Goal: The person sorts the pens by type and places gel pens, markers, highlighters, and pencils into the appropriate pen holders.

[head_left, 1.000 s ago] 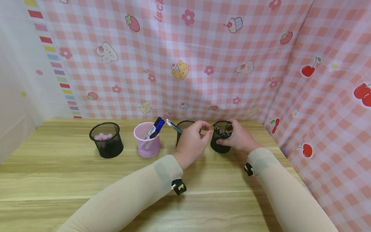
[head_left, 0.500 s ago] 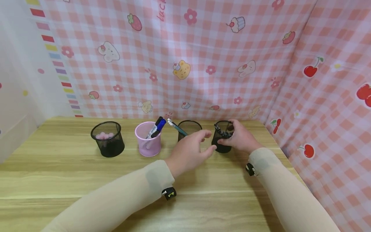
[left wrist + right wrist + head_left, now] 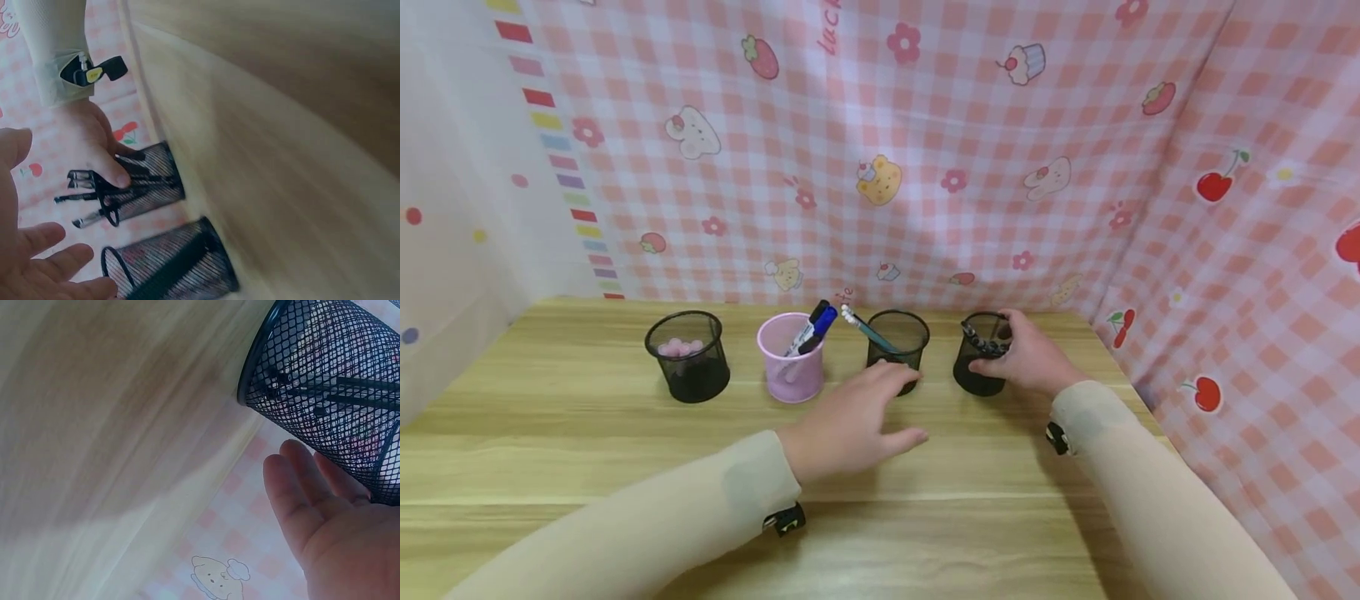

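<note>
My right hand (image 3: 1033, 354) grips the rightmost black mesh pen cup (image 3: 979, 380), thumb on its near side. Several black pens (image 3: 982, 342) lean inside it. In the right wrist view, fingers (image 3: 294, 494) lie along the mesh wall. My left hand (image 3: 850, 425) hovers over the table with fingers spread and nothing in them. Its fingertips overlap the lower part of another black mesh cup (image 3: 919, 353), which holds green pencils (image 3: 880, 337) with white tops. The left wrist view shows both cups beyond the left fingers (image 3: 69, 259).
Further left on the wooden table (image 3: 985, 500) stands a pink cup (image 3: 793, 385) with black and blue markers (image 3: 820, 327). A wider black mesh cup (image 3: 698, 382) with pink round-topped items (image 3: 679, 347) is at far left. Checked cloth (image 3: 820, 217) hangs behind and at right.
My left hand has moved away from the right cup, leftward and toward me, and its fingers have spread. The right hand stays on its cup. The head view has shifted slightly.
</note>
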The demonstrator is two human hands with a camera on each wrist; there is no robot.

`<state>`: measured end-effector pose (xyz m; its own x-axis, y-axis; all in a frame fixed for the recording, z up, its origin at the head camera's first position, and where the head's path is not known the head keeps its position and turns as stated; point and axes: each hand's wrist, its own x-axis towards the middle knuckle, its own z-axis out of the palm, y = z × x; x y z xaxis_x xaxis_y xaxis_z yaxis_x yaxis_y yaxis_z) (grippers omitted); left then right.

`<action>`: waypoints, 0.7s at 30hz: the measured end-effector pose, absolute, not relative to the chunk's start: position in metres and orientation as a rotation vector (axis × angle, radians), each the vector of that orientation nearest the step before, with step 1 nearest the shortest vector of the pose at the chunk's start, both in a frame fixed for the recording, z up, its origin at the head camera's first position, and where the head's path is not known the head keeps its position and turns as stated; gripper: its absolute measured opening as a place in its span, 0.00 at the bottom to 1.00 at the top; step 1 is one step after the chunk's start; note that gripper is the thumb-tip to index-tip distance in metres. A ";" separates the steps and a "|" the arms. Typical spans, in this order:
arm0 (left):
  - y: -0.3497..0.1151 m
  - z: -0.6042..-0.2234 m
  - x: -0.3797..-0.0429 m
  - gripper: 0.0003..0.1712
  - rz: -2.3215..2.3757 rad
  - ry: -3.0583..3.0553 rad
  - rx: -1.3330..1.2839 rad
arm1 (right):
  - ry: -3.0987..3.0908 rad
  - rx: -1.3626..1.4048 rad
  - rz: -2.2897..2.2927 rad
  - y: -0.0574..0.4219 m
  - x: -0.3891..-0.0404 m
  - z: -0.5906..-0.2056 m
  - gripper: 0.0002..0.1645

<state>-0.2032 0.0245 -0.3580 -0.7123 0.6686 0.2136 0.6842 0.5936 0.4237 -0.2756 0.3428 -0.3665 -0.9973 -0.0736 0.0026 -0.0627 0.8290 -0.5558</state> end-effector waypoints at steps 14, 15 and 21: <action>-0.019 -0.364 -0.194 0.51 -0.702 -2.880 -1.054 | 3.046 -0.120 -0.628 0.352 -0.274 -0.358 0.78; -0.020 -0.365 -0.194 0.51 -0.687 -2.889 -1.038 | 3.041 -0.120 -0.626 0.353 -0.273 -0.357 0.80; -0.029 -0.366 -0.191 0.53 -0.613 -2.973 -0.946 | 3.054 -0.158 -0.728 0.349 -0.254 -0.348 0.85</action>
